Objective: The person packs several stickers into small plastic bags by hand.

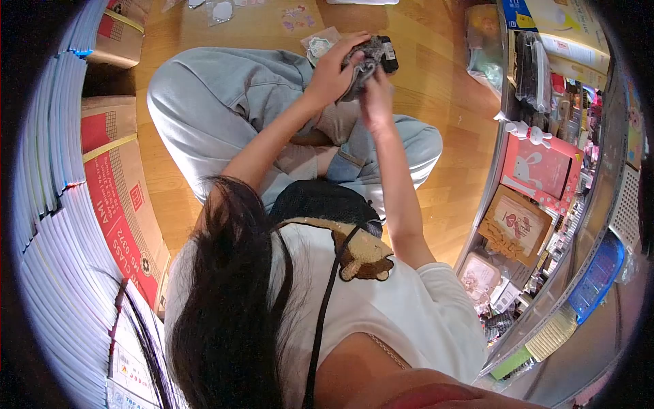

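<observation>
Over my crossed legs in pale jeans (204,95), both hands meet at a crumpled grey, fuzzy cloth (368,60). My left hand (335,73) is closed on the cloth from the left, with its fingers bent over the top. From below, my right hand (377,102) grips the lower part, its fingers partly hidden by the folds. A small black object with a white label (389,54) sticks out at the cloth's right side; I cannot make out its kind or whether a hand supports it. Beside my left hand lies a clear packet with a pale sticker (318,48).
More clear packets (221,10) and a sheet of pink stickers (298,18) lie on the wooden floor (436,88). Stacked books (58,225) and red-brown cartons (119,198) line the left. A crowded shelf holds a pink rabbit frame (538,167) on the right.
</observation>
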A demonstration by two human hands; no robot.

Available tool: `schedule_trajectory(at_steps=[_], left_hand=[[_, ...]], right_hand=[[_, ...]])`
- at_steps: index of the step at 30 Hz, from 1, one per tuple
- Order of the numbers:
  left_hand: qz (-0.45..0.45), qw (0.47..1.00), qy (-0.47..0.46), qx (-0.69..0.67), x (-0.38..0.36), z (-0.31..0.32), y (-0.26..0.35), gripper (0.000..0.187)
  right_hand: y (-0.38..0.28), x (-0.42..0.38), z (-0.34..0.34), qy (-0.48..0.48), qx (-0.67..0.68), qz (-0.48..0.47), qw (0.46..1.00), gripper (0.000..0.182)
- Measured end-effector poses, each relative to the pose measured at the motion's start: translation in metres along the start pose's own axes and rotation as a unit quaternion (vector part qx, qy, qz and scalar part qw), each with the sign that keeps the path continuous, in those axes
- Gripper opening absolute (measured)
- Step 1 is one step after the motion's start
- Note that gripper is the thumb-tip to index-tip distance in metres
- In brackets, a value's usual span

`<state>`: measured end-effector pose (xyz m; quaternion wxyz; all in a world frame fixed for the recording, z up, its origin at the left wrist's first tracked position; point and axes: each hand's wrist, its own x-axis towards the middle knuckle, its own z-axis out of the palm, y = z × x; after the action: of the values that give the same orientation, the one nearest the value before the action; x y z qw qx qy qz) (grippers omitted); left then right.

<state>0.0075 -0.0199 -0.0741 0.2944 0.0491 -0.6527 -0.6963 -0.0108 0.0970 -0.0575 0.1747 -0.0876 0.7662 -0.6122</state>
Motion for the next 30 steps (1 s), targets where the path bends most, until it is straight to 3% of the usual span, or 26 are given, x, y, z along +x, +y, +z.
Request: schedule_trajectory(at_steps=[1, 3, 4, 6, 10, 13, 14, 16, 19, 20, 23, 24, 26, 30], left_hand=[[0.034, 0.999, -0.010, 0.016, 0.000, 0.003, 0.001, 0.028], [0.068, 0.994, -0.053, 0.071, -0.005, 0.004, 0.006, 0.031], [0.085, 0.989, -0.073, 0.100, -0.009, 0.004, 0.008, 0.032], [0.090, 0.984, -0.093, 0.120, -0.020, 0.008, 0.013, 0.038], [0.022, 0.996, -0.046, 0.080, -0.013, 0.012, 0.001, 0.040], [-0.146, 0.989, 0.013, 0.034, -0.001, -0.001, -0.019, 0.036], [-0.132, 0.991, 0.011, 0.024, 0.003, -0.007, -0.029, 0.033], [-0.187, 0.982, -0.001, 0.016, -0.005, -0.005, -0.023, 0.032], [-0.210, 0.977, -0.012, -0.018, -0.015, 0.008, -0.015, 0.033], [-0.197, 0.980, -0.015, 0.006, -0.021, 0.013, -0.005, 0.034], [-0.135, 0.990, 0.005, 0.040, -0.023, 0.016, -0.008, 0.037], [-0.126, 0.991, 0.012, 0.038, -0.018, 0.013, -0.006, 0.037], [-0.125, 0.992, 0.011, -0.012, -0.005, 0.005, -0.006, 0.034], [-0.293, 0.952, 0.006, -0.085, 0.000, -0.006, -0.006, 0.033]], right_hand=[[-0.009, -0.005, 0.009, -0.004, 0.167, 0.043, 0.985, 0.036], [-0.027, -0.011, 0.021, -0.012, 0.482, 0.122, 0.868, 0.038], [-0.028, -0.007, 0.018, -0.005, 0.499, 0.124, 0.858, 0.044], [-0.032, -0.002, 0.010, -0.002, 0.481, 0.126, 0.868, 0.046], [-0.023, -0.001, 0.015, 0.019, 0.402, 0.101, 0.910, 0.045], [-0.015, -0.009, 0.036, -0.020, 0.323, 0.038, 0.945, 0.045], [-0.011, -0.012, 0.043, -0.019, 0.297, 0.035, 0.954, 0.046], [-0.014, -0.014, 0.044, -0.031, 0.214, 0.028, 0.976, 0.052], [-0.024, 0.002, 0.034, 0.045, 0.186, -0.011, 0.981, 0.046], [-0.042, 0.005, 0.024, 0.062, 0.216, 0.155, 0.962, 0.043], [-0.041, 0.006, 0.020, 0.066, 0.239, 0.184, 0.951, 0.041], [-0.032, 0.000, 0.026, 0.043, 0.243, 0.099, 0.964, 0.045], [-0.020, -0.014, 0.042, 0.022, 0.299, 0.129, 0.945, 0.047], [-0.017, -0.023, 0.052, 0.011, 0.295, 0.133, 0.946, 0.049]])
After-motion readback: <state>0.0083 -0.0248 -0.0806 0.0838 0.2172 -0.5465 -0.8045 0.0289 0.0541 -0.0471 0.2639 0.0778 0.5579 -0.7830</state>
